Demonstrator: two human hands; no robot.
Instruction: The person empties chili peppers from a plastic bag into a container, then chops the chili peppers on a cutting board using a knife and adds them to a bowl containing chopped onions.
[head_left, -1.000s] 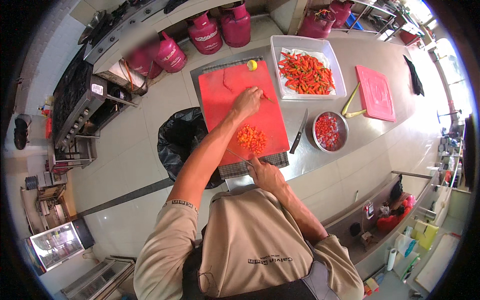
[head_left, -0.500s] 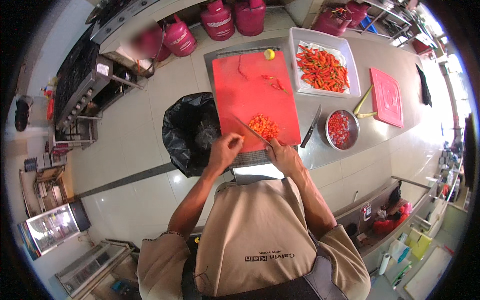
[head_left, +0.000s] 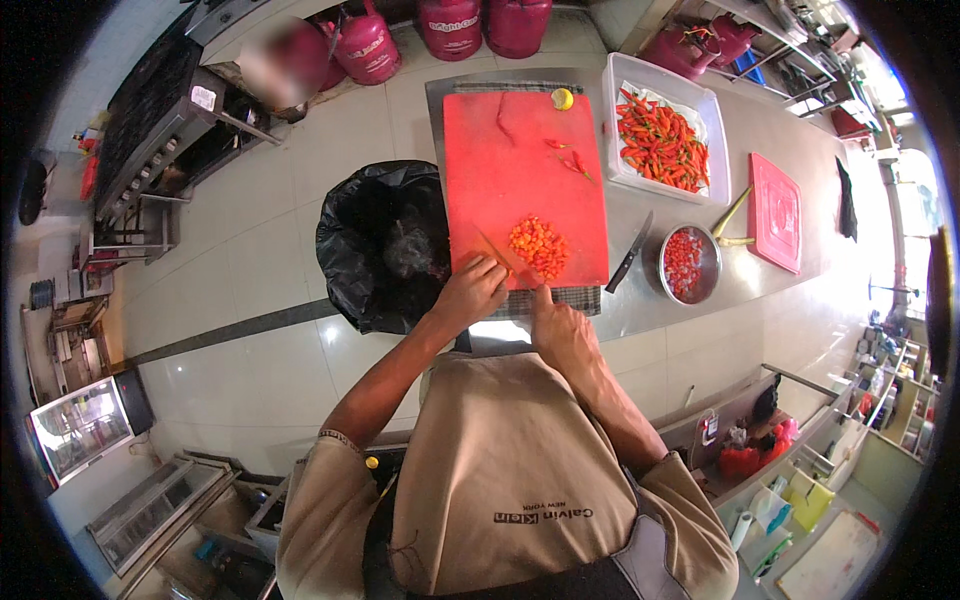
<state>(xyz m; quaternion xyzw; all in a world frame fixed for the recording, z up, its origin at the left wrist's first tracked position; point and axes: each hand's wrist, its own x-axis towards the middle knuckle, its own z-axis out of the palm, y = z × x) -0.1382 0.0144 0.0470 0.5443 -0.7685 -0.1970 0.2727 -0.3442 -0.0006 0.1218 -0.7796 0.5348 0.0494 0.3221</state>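
My right hand (head_left: pixel 563 332) grips a knife (head_left: pixel 502 255) at the near edge of the red cutting board (head_left: pixel 480 180). Its blade slants up and left over the board. Close against the blade, my left hand (head_left: pixel 474 290) has its fingers curled down on the board. A bit of orange-red chili shows at those fingertips, most of it hidden. Just right of the blade lies a pile of chopped chilies (head_left: pixel 540 248). Farther up the board are a few whole chilies (head_left: pixel 572 160), a thin red strand (head_left: pixel 503 118) and a cut yellow-green citrus fruit (head_left: pixel 562 99).
A black-lined bin (head_left: pixel 350 250) stands left of the board. To the right are a second knife (head_left: pixel 631 250), a metal bowl (head_left: pixel 716 265) of chopped chilies, a white tub (head_left: pixel 610 130) of whole chilies, green stalks (head_left: pixel 735 215) and a pink lid (head_left: pixel 775 210). Pink gas cylinders (head_left: pixel 450 30) line the back.
My left hand has come down onto the board beside the blade, from a raised pinch. The knife now lies steeper and closer to the left fingers. The whole view has shifted slightly.
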